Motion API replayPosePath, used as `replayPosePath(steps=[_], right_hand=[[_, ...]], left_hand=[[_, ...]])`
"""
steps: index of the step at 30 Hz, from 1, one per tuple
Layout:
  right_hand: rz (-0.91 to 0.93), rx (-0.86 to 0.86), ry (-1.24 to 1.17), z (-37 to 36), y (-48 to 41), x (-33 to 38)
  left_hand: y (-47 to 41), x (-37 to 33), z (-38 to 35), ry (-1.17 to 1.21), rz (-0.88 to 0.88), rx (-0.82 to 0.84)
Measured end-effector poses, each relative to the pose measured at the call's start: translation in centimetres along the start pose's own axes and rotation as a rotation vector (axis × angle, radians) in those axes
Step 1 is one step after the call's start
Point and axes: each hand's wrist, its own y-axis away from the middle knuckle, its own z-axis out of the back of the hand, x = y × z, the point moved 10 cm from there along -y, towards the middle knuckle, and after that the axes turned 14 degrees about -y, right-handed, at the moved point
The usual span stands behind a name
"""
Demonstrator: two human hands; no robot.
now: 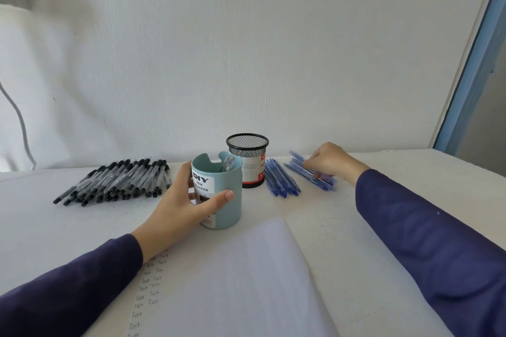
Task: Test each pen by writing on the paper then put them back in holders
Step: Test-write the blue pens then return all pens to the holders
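Note:
My left hand (182, 209) grips the teal desk-organizer holder (227, 194) from its left side, thumb across the front; one pen (227, 163) stands inside it. Behind it stands a black mesh holder (247, 157) with a red and white label. My right hand (330, 161) rests on a small heap of blue pens (309, 171) at the right, fingers curled over them. A second row of blue pens (280, 178) lies beside the mesh holder. Several black-capped pens (117, 180) lie in a pile at the left. The paper (232, 282) lies in front, with "Test" written repeatedly down its left side.
The white table (342, 227) reaches back to a white wall. A blue door frame (471, 76) stands at the far right. A grey cord (22, 123) hangs at the left wall.

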Motion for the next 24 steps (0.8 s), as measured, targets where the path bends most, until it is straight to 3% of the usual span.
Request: replayPosePath(steps=[4, 13, 18, 20, 24], right_hand=[[-0.038, -0.043, -0.141, 1.6, -0.7, -1.0], [0.068, -0.044, 0.182, -0.5, -0.9, -0.3], [0.021, -0.074, 0.357, -0.2, -0.8, 0.1], [0.033, -0.117, 0.174, 1.1, -0.2, 1.0], [0.279, -0.047, -0.577, 2.6, 3.0, 8.1]], left_hand=[[0.0, 0.1, 0.0, -0.004, 0.001, -0.001], [0.1, -0.1, 0.0, -0.01, -0.003, 0.0], [0.1, -0.2, 0.0, 0.0, -0.005, 0.002], [0.1, -0.1, 0.0, 0.009, -0.002, 0.002], [0.1, -0.3, 0.0, 0.005, -0.002, 0.002]])
